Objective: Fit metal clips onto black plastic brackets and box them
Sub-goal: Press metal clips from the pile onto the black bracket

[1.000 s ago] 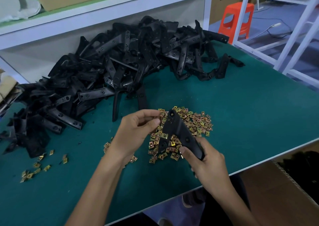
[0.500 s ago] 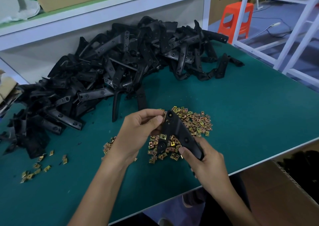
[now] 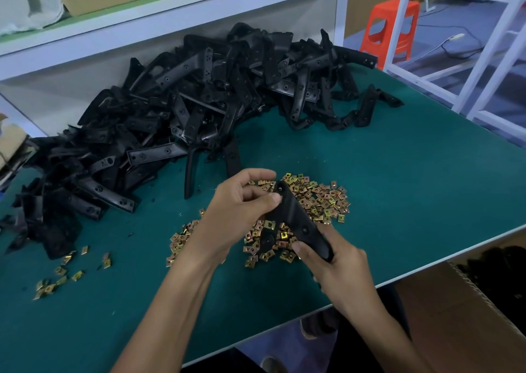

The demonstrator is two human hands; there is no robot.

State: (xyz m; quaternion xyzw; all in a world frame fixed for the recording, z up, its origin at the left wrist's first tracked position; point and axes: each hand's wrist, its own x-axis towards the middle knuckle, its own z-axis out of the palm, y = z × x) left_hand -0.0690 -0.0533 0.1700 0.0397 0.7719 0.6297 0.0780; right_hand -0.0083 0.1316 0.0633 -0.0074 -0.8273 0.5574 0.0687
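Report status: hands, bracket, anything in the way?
Right hand grips lower end of bracket; left hand pinches its top. Held over clip pile. Spare heap behind, apart.

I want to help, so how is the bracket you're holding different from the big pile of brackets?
The held bracket is single, tilted, off the green table, gripped by the left hand and right hand. The bracket pile is many pieces lying tangled on it. Both are black plastic with holes.
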